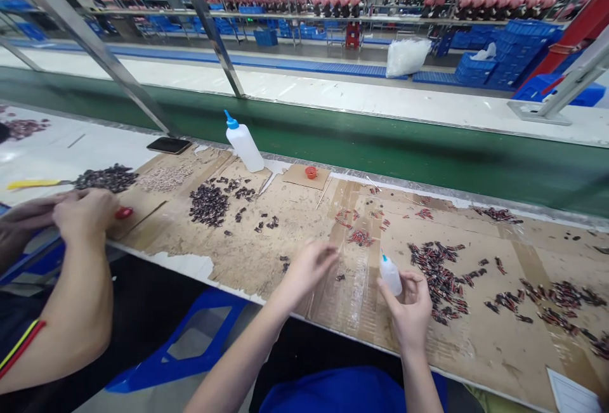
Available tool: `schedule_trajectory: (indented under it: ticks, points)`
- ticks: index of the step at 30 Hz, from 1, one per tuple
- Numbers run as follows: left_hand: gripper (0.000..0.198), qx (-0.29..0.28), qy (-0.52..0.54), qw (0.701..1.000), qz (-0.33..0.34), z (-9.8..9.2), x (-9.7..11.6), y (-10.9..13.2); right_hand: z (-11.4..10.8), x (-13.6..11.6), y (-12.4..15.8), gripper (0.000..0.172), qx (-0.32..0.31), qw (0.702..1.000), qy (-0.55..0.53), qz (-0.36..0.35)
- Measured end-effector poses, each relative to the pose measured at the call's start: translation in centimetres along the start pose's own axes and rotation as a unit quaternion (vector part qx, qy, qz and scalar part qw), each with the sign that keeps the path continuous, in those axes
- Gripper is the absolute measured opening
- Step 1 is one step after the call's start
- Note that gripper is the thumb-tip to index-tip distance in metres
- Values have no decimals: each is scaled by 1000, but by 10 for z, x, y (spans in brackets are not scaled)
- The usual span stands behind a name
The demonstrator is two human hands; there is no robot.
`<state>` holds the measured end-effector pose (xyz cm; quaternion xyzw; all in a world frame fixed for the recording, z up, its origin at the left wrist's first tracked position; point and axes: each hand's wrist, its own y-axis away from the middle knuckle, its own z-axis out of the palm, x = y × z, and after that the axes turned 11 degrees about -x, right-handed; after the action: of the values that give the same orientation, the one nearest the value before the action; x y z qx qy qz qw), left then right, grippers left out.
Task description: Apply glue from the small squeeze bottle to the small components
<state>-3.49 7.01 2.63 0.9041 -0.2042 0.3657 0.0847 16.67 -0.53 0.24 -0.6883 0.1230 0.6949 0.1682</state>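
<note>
My right hand (413,304) is closed around a small white squeeze bottle (390,275) with a blue tip, held upright over the cardboard. My left hand (308,268) hovers to its left, fingers loosely apart, with nothing visible in them. Just beyond the left hand lies a little heap of red pieces (360,238). A single small dark part (340,278) is on the cardboard between my hands. Right of the bottle spreads a pile of dark parts with red pieces (440,280).
A large white bottle (246,148) with a blue nozzle stands at the back, near a red cap (311,172). A dark pile (209,205) lies left. A co-worker's hands (85,213) work at far left, by a phone (169,145). A metal post (212,35) rises behind.
</note>
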Motion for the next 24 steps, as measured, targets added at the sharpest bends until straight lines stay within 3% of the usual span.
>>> schedule_trajectory:
  ticks: [2,6,8,11,13,15,17,20,24]
  points:
    - [19,0,-107,994,0,-9,-7,-26,-1,6,-1,46,6,1000,28,-6]
    - [20,-23,-144,989,39,-18,-20,-74,-6,13,-1,57,1,998,68,1]
    - [18,-37,-151,986,67,-20,-24,-88,-8,10,2,68,6,996,87,-34]
    - [16,-41,-154,982,104,-21,-26,-92,-10,0,16,76,77,970,153,-174]
    - [16,-36,-154,980,121,-21,-24,-84,-7,-7,30,64,105,933,188,-288]
    - [18,-22,-141,979,147,-18,-18,-66,2,-12,44,46,45,922,190,-334]
    - [20,16,-101,973,207,-13,-8,-41,15,-13,53,33,-41,952,165,-253]
    - [17,68,-43,950,303,-4,11,-2,38,-11,52,36,-90,991,66,-74]
    - [19,92,-27,941,325,7,24,30,54,-10,42,34,-106,993,-48,35]
